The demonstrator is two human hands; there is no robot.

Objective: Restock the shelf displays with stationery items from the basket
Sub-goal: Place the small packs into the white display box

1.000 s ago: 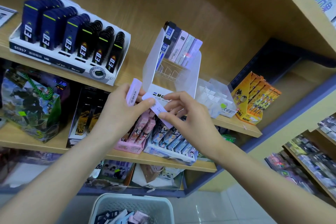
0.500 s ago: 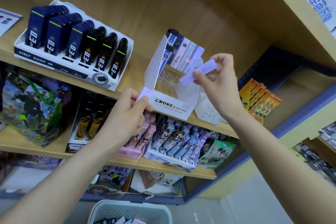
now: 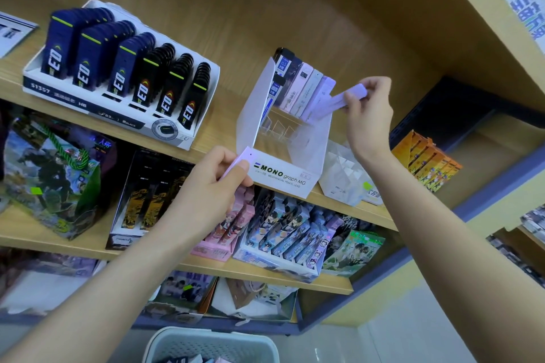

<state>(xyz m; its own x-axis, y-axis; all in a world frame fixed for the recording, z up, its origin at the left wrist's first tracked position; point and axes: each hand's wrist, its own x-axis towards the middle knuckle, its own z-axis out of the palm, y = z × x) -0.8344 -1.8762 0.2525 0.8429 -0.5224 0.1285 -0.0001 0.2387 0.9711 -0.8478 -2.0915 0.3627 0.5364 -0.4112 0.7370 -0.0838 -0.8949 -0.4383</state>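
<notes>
Wooden shelf (image 3: 227, 115), one MONO display (image 3: 280, 178), left hand (image 3: 206, 188) grip holding lilac case (image 3: 235, 166), right hand (image 3: 368, 118) pinching second case (image 3: 345, 97)

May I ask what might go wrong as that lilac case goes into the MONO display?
The right hand pinches the lilac case by one end, tilted; it may slip or topple the upright cases beside it. The MONO display stands at the shelf edge; a push might shift it.

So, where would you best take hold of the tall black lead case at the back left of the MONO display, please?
I'd pinch its top end, coming from above. The black lead case stands upright, the MONO display's white wall screens its left and other cases crowd its right, so only the top is free for fingers.
</notes>
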